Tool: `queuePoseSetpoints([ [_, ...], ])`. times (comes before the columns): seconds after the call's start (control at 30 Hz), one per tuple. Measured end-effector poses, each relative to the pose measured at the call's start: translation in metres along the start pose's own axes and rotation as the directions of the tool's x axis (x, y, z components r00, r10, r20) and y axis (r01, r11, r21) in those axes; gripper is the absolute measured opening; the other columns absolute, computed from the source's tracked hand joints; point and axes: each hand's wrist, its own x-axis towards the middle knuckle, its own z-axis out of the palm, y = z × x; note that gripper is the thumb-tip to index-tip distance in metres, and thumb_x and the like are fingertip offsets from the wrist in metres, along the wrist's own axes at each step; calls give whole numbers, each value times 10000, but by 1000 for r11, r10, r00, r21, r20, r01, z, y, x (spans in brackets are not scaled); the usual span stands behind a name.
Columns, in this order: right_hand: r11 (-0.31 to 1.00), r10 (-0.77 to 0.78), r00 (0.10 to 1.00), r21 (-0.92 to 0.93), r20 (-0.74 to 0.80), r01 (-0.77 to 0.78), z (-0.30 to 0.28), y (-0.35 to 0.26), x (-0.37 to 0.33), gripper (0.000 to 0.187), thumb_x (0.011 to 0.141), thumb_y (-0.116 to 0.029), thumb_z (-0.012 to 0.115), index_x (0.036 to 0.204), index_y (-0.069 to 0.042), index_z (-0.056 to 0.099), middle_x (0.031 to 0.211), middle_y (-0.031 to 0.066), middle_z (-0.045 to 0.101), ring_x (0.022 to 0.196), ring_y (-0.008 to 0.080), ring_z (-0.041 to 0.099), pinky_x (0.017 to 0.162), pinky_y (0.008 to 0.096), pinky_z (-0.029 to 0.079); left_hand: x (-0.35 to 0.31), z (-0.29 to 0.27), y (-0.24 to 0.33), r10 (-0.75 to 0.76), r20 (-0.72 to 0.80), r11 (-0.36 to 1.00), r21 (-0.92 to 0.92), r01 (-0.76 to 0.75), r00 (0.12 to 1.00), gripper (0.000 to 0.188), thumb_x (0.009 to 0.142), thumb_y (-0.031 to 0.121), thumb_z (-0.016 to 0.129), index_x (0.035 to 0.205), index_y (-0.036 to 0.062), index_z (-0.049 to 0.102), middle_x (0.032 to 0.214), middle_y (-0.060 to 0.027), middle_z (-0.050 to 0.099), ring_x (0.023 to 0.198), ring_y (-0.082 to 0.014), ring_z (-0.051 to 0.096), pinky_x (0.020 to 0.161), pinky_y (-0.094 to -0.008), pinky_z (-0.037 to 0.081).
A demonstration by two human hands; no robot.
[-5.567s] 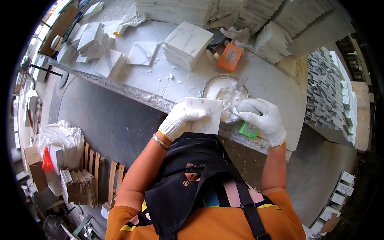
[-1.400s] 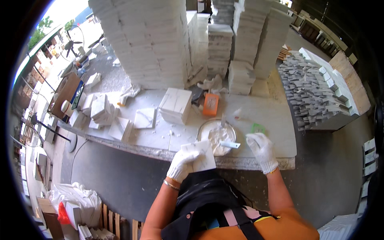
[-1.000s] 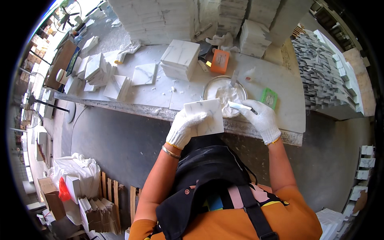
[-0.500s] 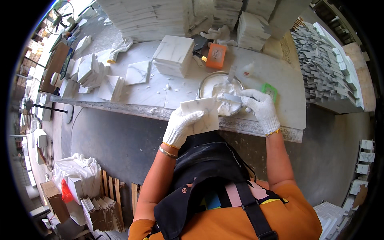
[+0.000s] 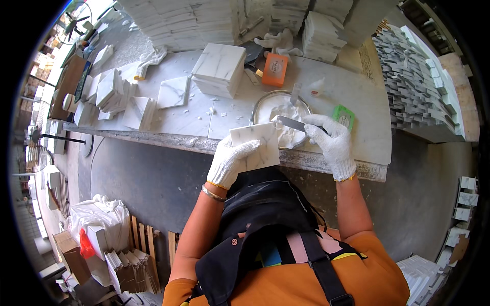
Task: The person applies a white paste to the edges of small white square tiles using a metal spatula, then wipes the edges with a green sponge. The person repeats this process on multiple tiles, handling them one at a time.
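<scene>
My left hand (image 5: pixel 230 159), in a white knit glove, is closed around the left edge of a square white marble tile (image 5: pixel 261 144) with grey veins. The tile is held just off the table's front edge. My gloved right hand (image 5: pixel 333 143) pinches a flat metal putty knife (image 5: pixel 292 124), whose blade points left with a dab of white paste at its tip. Beneath the blade stands a round metal bowl (image 5: pixel 256 104) of white paste (image 5: pixel 288 113), partly hidden by the tile. A second flat blade (image 5: pixel 295 93) leans in the bowl at its far side.
Behind the bowl lie an orange box (image 5: pixel 275 69) and a small white bottle (image 5: pixel 317 87); a green box (image 5: pixel 343 116) is to its right. A tile stack (image 5: pixel 219 66), a loose tile (image 5: pixel 173 92) and more tiles (image 5: pixel 115 92) stand left. Taller stacks (image 5: pixel 184 25) line the back.
The putty knife has tilted in my right hand, its blade turning from bright to dark, and its tip now carries paste beside the tile. My left hand and the tile have barely moved.
</scene>
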Motion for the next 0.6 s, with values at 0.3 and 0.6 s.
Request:
queuePoseSetpoints([
  [0.3,956,-194,980,-235,-55,176,-2,-4,0,171,849,-39,709,1019,-25,719,938,133,726,815,212,700,717,303,537,0,1,2,5,20,1000,-10,-5,1000,337,853,82,711,1148,-56,629,1000,-102,691,857,-181,678,785,-325,569],
  [0.6,920,-283,957,-300,-62,252,-7,0,1,178,842,-24,708,1018,-47,720,897,119,713,769,211,684,689,306,529,3,1,3,2,33,1000,-10,-2,999,368,849,83,718,1170,-63,612,1027,-110,684,872,-182,674,783,-326,570],
])
